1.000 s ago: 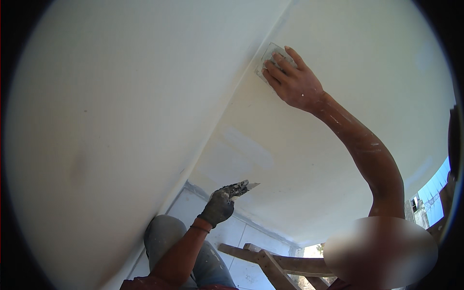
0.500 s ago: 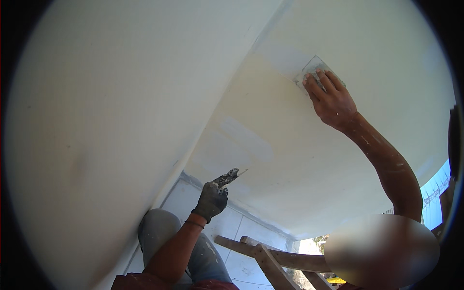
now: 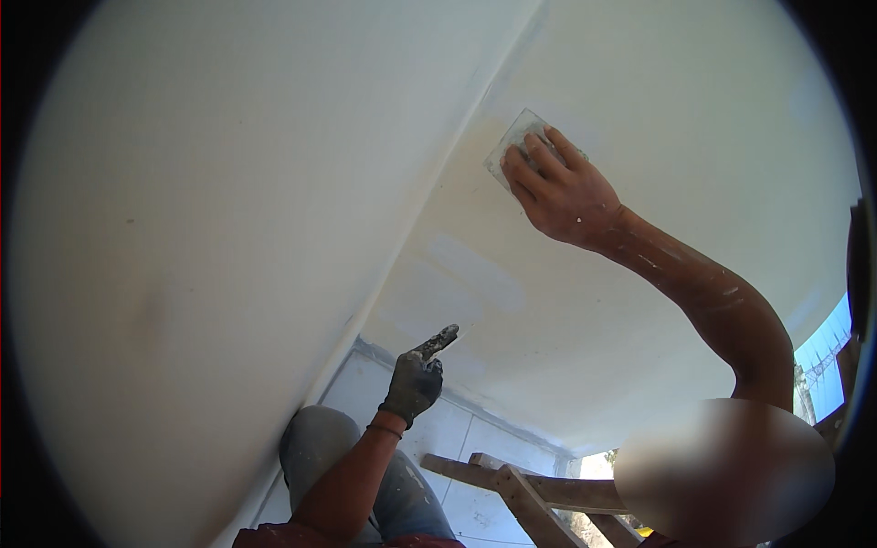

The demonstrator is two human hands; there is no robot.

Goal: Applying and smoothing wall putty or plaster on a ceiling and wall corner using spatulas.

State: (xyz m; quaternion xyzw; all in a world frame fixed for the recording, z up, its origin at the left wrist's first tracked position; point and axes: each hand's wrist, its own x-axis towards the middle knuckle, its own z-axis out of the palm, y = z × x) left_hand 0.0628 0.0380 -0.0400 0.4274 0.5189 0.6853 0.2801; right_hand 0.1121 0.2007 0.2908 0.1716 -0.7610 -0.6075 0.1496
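The right hand [image 3: 574,203] has swung back toward the seam [image 3: 432,185] between the two walls; half a second ago it was farther out on the right-hand wall [image 3: 566,356], and a second ago just beside that seam. This reads as back-and-forth strokes over one stretch, so the work there looks under way rather than finished. Its bare fingers curl over a flat, greyish plate [image 3: 523,127], which lies against the right-hand wall, near the wall's left edge but apart from the seam. The plate's exposed side faces the seam, roughly parallel to it; the long axis seems to run across, toward the forearm, though the hand hides the far end.

The gloved left hand [image 3: 413,385] is closed around a crusted, thin-bladed tool [image 3: 437,343], near the wall's lower left corner, tip pointing up and right. Whether the blade touches the wall cannot be told.
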